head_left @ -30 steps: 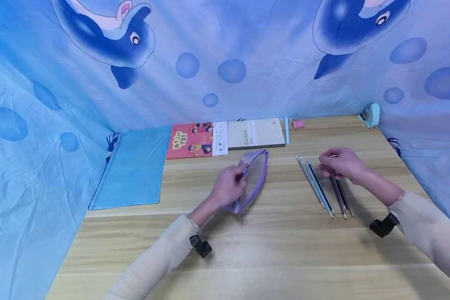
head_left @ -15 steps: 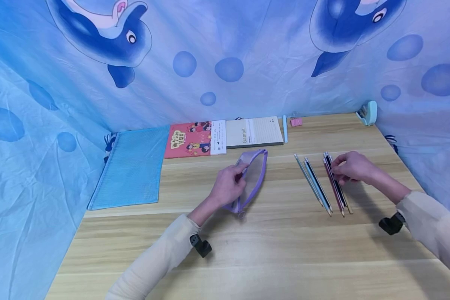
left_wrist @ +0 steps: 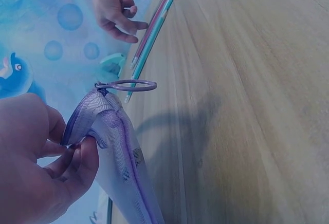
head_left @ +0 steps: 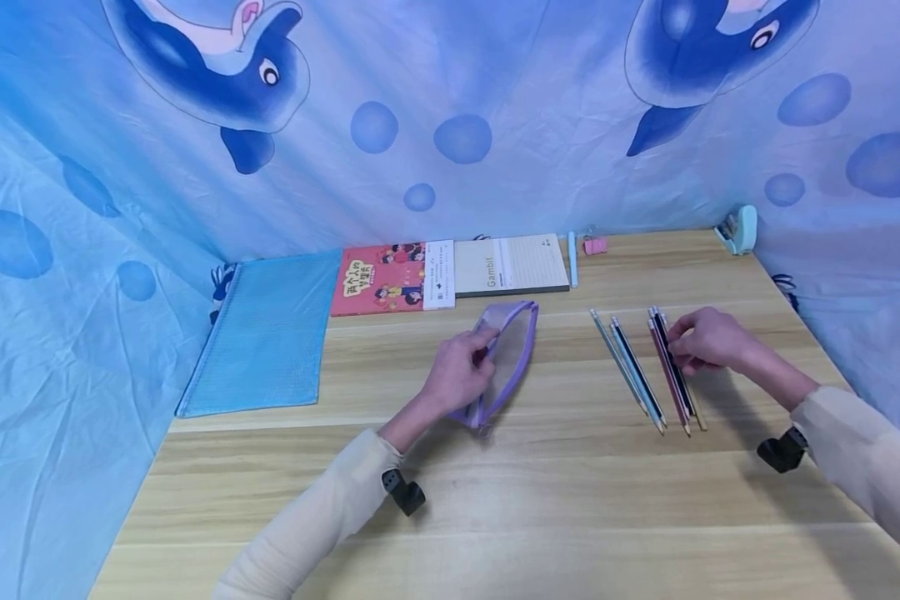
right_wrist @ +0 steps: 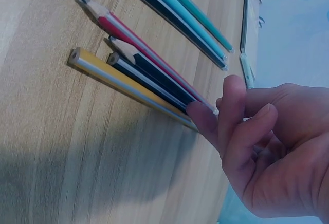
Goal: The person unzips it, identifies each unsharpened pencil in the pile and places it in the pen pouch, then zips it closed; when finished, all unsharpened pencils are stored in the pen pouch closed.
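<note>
My left hand [head_left: 457, 373] pinches the zipper edge of a purple-trimmed mesh zip pouch [head_left: 523, 354], whose mouth gapes. A ring-shaped zipper pull [left_wrist: 128, 85] hangs from the pouch end in the left wrist view. My right hand [head_left: 708, 337] is over the right-hand pencil group, fingers bent and fingertips right at the upper part of the pencils. That group holds a red pencil [right_wrist: 121, 28], black pencils [right_wrist: 154, 82] and a yellow pencil [right_wrist: 110, 75]. Beside them lie a green pencil [right_wrist: 200, 16], a light blue pencil [right_wrist: 185, 16] and a black pencil [right_wrist: 169, 16].
A blue mesh folder [head_left: 262, 333] lies at the left. Along the back are a red book [head_left: 382, 279], a notebook [head_left: 525, 262], a light blue pen [head_left: 573, 260], a pink clip [head_left: 595, 246] and a teal stapler-like object [head_left: 742, 231]. A blue curtain [head_left: 450, 100] borders the table.
My right hand has shifted slightly right and toward me, uncovering the top ends of the right-hand pencils. My left hand keeps its hold on the pouch.
</note>
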